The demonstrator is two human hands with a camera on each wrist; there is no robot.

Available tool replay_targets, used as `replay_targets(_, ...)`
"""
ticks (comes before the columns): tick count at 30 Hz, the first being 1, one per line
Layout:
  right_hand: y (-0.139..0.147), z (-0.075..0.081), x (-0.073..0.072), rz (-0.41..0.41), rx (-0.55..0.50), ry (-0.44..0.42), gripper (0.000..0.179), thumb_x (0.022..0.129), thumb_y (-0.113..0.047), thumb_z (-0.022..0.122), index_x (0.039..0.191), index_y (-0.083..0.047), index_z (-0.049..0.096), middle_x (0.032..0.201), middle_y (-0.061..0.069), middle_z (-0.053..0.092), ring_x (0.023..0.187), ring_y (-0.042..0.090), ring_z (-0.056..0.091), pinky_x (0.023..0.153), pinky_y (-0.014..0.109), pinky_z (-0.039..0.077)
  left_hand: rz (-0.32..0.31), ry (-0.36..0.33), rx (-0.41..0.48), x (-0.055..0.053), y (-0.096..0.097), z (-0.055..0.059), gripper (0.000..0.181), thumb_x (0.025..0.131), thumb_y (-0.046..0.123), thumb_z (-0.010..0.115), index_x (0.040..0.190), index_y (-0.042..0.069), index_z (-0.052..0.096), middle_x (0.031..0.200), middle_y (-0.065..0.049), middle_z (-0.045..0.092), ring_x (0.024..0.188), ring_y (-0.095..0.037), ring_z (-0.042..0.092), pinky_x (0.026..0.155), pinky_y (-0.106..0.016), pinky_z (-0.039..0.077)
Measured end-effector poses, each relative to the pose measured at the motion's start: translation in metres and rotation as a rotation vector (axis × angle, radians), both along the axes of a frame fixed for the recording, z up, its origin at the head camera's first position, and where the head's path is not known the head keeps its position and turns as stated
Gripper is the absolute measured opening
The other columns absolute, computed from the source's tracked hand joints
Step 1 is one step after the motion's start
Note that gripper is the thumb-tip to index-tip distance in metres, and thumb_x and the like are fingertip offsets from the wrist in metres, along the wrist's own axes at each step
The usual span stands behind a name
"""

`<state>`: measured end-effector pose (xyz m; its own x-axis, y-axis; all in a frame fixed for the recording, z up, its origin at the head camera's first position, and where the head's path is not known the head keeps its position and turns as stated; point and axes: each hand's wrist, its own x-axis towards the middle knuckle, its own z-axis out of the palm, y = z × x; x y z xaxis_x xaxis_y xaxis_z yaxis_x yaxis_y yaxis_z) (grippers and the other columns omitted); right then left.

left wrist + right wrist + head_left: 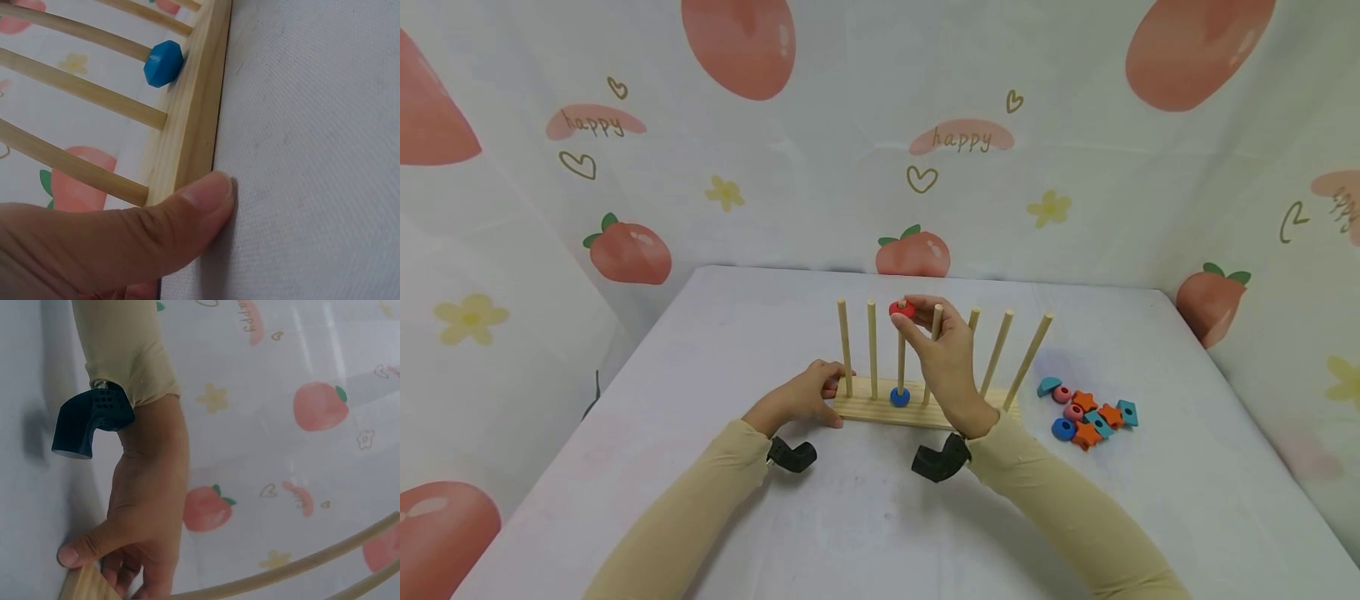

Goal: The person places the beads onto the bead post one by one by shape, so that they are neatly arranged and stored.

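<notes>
A wooden peg stand (872,410) with several upright rods stands mid-table. My left hand (805,395) grips its left end, thumb along the front and fingers behind; the right wrist view also catches this left hand (147,512) on the end of the base. Up at the top of the third rod from the left, my right hand (950,354) pinches a red bead (897,311), and the rod's tip shows at the bead's hole. A blue bead (900,397) sits at the foot of that same rod; the left wrist view shows this faceted blue bead (164,64) against the base.
To the right of the stand lies a loose group of beads: orange stars (1086,435), pink rounds (1062,394), a blue bead (1063,429), teal squares (1127,412) and a teal half-round (1049,386). The other rods (1030,360) rise around my right hand.
</notes>
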<state>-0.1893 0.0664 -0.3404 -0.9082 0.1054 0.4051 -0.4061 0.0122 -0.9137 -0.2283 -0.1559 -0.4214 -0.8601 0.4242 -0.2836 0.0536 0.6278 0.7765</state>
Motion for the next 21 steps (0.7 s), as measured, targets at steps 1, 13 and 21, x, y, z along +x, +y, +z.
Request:
replay_targets(1,0.0,-0.001,0.0,0.002,0.006,-0.007,0.03,0.087,-0.011,0.072,0.114,0.0,0.063,0.111,0.015,0.068,0.1,0.016,0.064,0.087,0.022,0.053,0.0,-0.001,-0.001,0.0,0.0,0.0,0.079,0.064,-0.006,0.085,0.134,0.006,0.05,0.126,-0.017,0.04,0.12,-0.03,0.048,0.102,-0.038,0.046)
replay_targets(13,0.005,-0.03,0.005,0.018,0.079,-0.151,0.034,0.086,-0.017,0.074,0.115,-0.004,0.063,0.111,0.013,0.068,0.106,0.023,0.064,0.093,0.029,0.05,-0.008,0.005,-0.036,0.001,0.001,0.002,0.077,0.066,-0.003,0.085,0.134,0.006,0.05,0.124,-0.016,0.04,0.117,-0.028,0.048,0.102,-0.04,0.045)
replay_targets(21,0.011,-0.063,0.011,0.072,0.202,-0.282,0.037,0.088,-0.025,0.071,0.117,-0.005,0.06,0.114,0.012,0.066,0.114,0.026,0.06,0.102,0.047,0.043,0.001,0.009,-0.054,0.001,0.002,0.001,0.076,0.066,-0.004,0.085,0.133,0.007,0.05,0.122,-0.014,0.042,0.116,-0.026,0.049,0.102,-0.039,0.045)
